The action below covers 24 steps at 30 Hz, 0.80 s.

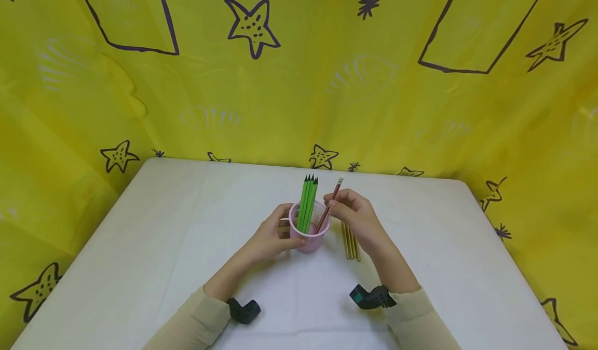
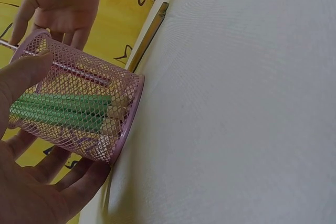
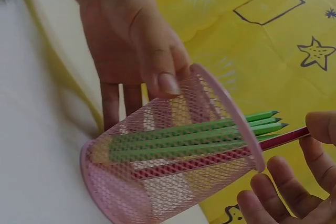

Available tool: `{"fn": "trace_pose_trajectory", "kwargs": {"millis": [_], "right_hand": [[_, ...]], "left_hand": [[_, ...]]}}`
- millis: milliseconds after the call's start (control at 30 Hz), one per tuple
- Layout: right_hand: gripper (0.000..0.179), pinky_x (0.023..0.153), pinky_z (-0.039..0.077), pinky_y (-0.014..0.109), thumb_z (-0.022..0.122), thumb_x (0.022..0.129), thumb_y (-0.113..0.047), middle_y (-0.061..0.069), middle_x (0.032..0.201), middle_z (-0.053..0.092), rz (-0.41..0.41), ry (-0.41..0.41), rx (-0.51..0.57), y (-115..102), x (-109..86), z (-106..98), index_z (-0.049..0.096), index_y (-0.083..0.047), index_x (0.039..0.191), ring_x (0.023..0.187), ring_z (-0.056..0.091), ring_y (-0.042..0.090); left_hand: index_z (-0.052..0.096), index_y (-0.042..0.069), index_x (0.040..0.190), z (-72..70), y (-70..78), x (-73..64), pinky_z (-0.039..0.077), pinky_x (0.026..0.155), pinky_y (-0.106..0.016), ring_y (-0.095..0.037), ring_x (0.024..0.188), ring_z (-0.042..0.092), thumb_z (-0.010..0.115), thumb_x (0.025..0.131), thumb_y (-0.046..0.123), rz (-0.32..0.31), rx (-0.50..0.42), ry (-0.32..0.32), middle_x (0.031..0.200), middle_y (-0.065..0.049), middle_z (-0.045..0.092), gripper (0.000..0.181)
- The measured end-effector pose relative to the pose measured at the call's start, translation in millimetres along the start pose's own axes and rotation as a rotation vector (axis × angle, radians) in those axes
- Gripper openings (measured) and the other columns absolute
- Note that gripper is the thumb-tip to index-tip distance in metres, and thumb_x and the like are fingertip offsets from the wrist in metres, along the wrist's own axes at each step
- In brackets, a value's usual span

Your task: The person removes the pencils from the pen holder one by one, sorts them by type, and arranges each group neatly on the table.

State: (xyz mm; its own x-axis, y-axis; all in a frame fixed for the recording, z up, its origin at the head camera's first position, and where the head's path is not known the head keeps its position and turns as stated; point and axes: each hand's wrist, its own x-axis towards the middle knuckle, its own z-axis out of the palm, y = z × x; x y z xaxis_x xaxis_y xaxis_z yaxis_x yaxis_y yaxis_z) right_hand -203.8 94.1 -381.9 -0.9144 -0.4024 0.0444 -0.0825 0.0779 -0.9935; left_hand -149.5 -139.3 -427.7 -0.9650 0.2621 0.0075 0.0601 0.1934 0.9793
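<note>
In the middle of the frame, on the white table (image 1: 163,246), the left hand (image 1: 271,238) curls its fingers around a pink mesh cup (image 1: 309,230). Green pencils (image 1: 307,202) stand inside the cup. Just to the right, the right hand (image 1: 357,215) pinches a red pencil (image 1: 328,206), whose lower end is inside the cup. Some yellow pencils (image 1: 350,243) lie on the table under the right hand.

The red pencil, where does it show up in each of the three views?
Head: red pencil at centre, leaning from the pink mesh cup, pinched by the right hand.
Left wrist: upper left, behind the mesh.
Right wrist: low, running right.
Shared landmark: the green pencils.
</note>
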Motion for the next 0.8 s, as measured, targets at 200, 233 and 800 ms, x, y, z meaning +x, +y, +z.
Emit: {"fn": "trace_pose_trajectory", "kwargs": {"millis": [200,233,800], "right_hand": [[0.020,0.098,0.055,0.037,0.059,0.100,-0.013,0.013,0.119,0.063,-0.036,0.018,0.144,-9,-1.9,-7,0.052,0.003,0.112,0.113,0.063,0.021],[0.019,0.097,0.056,0.037,0.059,0.101,-0.013,0.014,0.119,0.062,-0.037,0.021,0.166,-11,-2.2,-9,0.053,0.001,0.111,0.112,0.063,0.021],[0.013,0.092,0.058,0.041,0.048,0.104,-0.002,0.005,0.106,0.069,-0.194,0.020,0.467,-29,-10.3,-49,0.060,-0.008,0.107,0.097,0.068,0.019]], "left_hand": [[0.037,0.019,0.146,0.1,0.9,-0.2,0.050,0.104,-0.048,-0.037,0.129,0.054,0.082,0.082,0.012,-0.003,0.004,0.001,0.146,-0.011,0.049,0.079],[0.037,0.019,0.146,0.2,1.0,-0.2,0.050,0.104,-0.048,-0.037,0.130,0.054,0.082,0.082,0.011,-0.005,0.005,0.001,0.146,-0.011,0.049,0.079],[0.038,0.018,0.147,0.2,1.3,-1.5,0.051,0.103,-0.047,-0.036,0.128,0.055,0.083,0.081,0.011,0.005,-0.001,0.000,0.145,-0.011,0.049,0.079]]}}
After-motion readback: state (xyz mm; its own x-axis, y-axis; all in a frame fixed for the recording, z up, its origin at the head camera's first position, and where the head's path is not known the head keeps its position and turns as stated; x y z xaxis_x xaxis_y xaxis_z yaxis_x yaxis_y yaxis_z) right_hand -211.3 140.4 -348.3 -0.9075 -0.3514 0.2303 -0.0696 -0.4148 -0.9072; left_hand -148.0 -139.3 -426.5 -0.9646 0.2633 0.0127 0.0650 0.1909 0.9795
